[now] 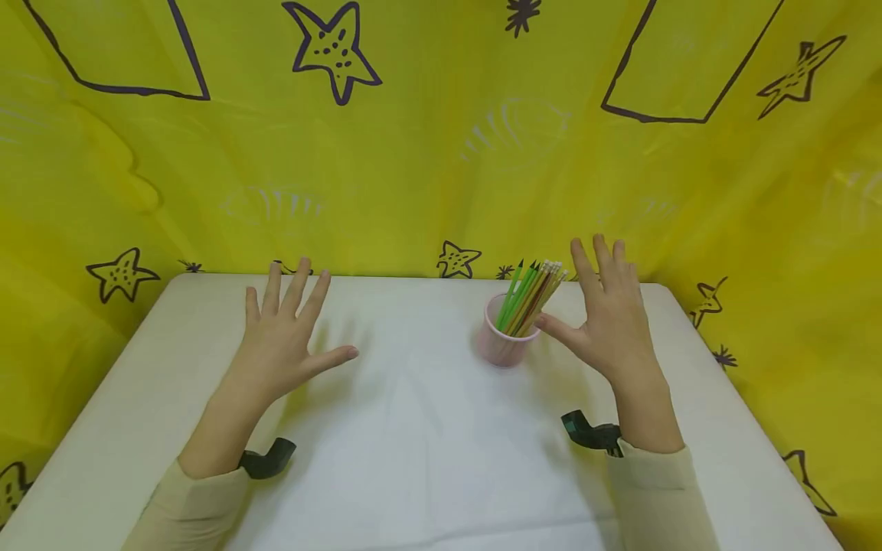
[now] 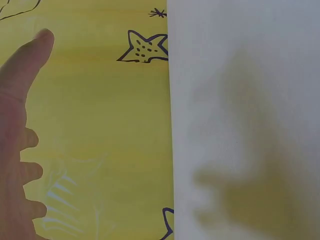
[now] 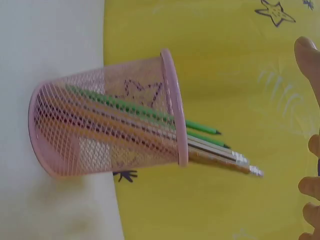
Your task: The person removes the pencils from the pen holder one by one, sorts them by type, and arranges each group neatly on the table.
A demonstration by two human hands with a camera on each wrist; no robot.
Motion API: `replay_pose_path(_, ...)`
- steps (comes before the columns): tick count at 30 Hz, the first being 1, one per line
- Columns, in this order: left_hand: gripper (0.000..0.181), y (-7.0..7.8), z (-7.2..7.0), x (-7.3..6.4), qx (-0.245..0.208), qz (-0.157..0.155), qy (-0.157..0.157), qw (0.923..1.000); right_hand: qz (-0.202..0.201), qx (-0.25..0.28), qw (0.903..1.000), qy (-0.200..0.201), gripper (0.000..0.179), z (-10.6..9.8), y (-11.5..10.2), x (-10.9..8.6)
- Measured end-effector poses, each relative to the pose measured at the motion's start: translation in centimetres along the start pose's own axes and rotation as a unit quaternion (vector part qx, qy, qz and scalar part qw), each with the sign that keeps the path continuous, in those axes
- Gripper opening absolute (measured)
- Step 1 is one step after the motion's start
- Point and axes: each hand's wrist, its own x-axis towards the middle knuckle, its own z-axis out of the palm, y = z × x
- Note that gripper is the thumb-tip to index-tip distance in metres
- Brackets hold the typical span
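My left hand [image 1: 279,344] hovers over the left part of the white table, fingers straight and spread, holding nothing. On the right, my right hand [image 1: 615,321] is likewise spread and raised, its thumb overlapping the rim of a pink pencil cup [image 1: 503,350] in the head view. The right wrist view shows the cup as wire mesh, standing upright on the table, with the thumb and fingers apart from it. Several pencils lean inside it: green pencils [image 3: 202,126] with dark points up, and brownish ones [image 3: 215,157] with white eraser ends up.
The white table [image 1: 413,459] has rounded far corners and light creases in its cover. A yellow curtain [image 1: 413,168] with drawn starfish hangs right behind and beside it. Each wrist carries a dark camera mount [image 1: 269,459].
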Motion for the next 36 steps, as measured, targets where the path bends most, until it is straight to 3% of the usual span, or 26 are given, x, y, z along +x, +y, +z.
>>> replay_pose_path(10, 0.108, 0.9, 0.7, 0.4, -0.065, 0.016, -0.022, 0.9975, 0.096, 0.04, 0.991, -0.084, 0.126, -0.2, 2.4, 0.1)
replay_pose_path(17, 0.107, 2.1, 1.2, 0.4, -0.133, 0.018, -0.066, 0.9887, 0.124, 0.058, 0.9784, -0.155, 0.131, 0.6, 3.2, 0.0)
replay_pose_path(21, 0.106, 3.1, 1.5, 0.2, -0.182, 0.024, -0.087, 0.9791, 0.12, 0.061, 0.9703, -0.201, 0.132, 1.4, 3.0, 0.1)
replay_pose_path(26, 0.104, 4.2, 2.2, 0.0, -0.216, 0.031, -0.101, 0.9706, 0.103, 0.071, 0.9665, -0.224, 0.128, 2.3, 2.5, 0.2)
replay_pose_path(30, 0.104, 4.9, 2.8, -0.2, -0.222, 0.04, -0.111, 0.9679, 0.09, 0.109, 0.9621, -0.233, 0.119, 3.2, 2.4, 0.0)
replay_pose_path(36, 0.103, 6.1, 3.8, 0.1, -0.22, 0.062, -0.12, 0.9661, 0.079, 0.172, 0.9477, -0.257, 0.104, 3.6, 2.2, -0.4)
